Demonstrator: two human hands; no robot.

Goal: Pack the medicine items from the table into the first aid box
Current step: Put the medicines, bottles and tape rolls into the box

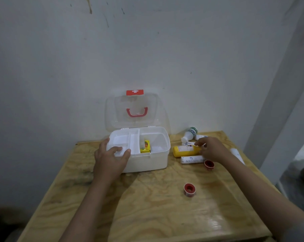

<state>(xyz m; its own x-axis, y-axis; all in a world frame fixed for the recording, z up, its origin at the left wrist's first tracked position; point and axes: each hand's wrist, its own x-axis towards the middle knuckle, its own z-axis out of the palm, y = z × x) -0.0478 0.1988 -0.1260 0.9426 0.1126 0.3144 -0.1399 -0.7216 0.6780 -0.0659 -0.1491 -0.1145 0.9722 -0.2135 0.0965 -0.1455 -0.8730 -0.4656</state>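
The white first aid box (147, 163) stands open on the wooden table (147, 206), its clear lid (132, 110) leaning against the wall. A small yellow carton (146, 146) stands inside the box. My left hand (111, 158) rests on the box's front left corner, fingers over the white inner tray (123, 142). My right hand (212, 149) hovers over the items to the right, fingertips touching the yellow bottle (184, 151). Around it lie a white bandage roll (191, 159), a white bottle with a green base (189, 134), a small white tube (201, 137) and two red tape rolls (209, 164) (189, 189).
Another white roll (237, 155) lies by the table's right edge, behind my right forearm. The table stands against a grey wall, and its right side borders a wall corner with floor below.
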